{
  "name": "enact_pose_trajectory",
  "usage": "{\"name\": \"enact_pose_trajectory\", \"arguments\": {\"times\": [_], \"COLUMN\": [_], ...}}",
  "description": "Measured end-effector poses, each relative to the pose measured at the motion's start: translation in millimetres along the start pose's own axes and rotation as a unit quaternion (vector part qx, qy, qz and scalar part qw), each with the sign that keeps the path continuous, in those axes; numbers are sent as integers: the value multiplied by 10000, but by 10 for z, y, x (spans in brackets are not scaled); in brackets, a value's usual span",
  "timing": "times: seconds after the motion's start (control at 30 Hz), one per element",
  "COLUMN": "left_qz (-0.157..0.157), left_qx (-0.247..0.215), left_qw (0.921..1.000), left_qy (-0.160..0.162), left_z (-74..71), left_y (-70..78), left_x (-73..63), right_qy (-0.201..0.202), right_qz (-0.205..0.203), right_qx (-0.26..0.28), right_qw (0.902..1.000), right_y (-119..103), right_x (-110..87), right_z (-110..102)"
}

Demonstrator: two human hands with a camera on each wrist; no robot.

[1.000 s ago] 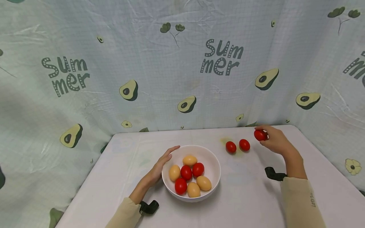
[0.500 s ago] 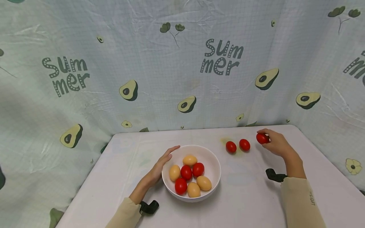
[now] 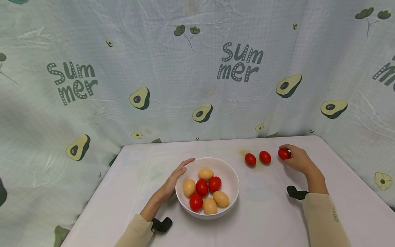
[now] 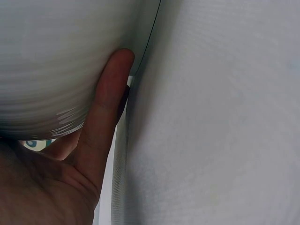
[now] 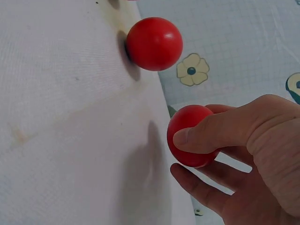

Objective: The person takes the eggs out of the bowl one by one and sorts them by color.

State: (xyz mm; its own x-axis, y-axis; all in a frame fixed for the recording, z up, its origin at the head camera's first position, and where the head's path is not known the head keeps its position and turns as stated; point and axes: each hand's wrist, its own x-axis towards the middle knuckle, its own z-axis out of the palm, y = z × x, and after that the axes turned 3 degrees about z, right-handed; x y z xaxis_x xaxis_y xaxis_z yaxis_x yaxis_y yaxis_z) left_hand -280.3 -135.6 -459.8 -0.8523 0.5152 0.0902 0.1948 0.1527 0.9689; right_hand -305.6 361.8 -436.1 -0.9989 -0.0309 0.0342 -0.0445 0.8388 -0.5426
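My right hand point(image 3: 300, 159) pinches a red egg point(image 5: 190, 138) between thumb and fingers, low over the back right of the table. To its left, two more red eggs lie close together, the nearer one to the hand being this red egg point(image 3: 265, 157) and the other a red egg point(image 3: 250, 160). At the middle stands a white bowl point(image 3: 226, 168) holding several tan eggs point(image 3: 220, 198) and three red eggs point(image 3: 202, 187). My left hand point(image 3: 172, 181) rests along the bowl's left side with fingers extended; in the left wrist view the fingers point(image 4: 101, 108) lie against its outer wall.
A pale cloth covers the table point(image 3: 262, 219). Behind it hangs a curtain point(image 3: 172, 79) printed with avocados and lettering, meeting the table's back edge. A yellowish stain point(image 3: 243, 152) marks the cloth by the loose red eggs. Each wrist wears a black camera mount point(image 3: 297, 192).
My right hand has come down toward the table with the red egg, shifting slightly nearer to me. The left hand, the bowl and the other eggs have stayed in place.
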Motion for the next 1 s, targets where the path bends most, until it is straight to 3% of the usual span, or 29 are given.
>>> {"name": "enact_pose_trajectory", "arguments": {"times": [1.0], "left_qz": [-47], "left_qx": [15], "left_qw": [10000], "left_qy": [40], "left_z": [15], "left_y": [1], "left_x": [9], "right_qy": [-34], "right_qz": [230], "right_qx": [243], "right_qw": [9994], "right_y": [31], "right_x": [87], "right_z": [146]}}
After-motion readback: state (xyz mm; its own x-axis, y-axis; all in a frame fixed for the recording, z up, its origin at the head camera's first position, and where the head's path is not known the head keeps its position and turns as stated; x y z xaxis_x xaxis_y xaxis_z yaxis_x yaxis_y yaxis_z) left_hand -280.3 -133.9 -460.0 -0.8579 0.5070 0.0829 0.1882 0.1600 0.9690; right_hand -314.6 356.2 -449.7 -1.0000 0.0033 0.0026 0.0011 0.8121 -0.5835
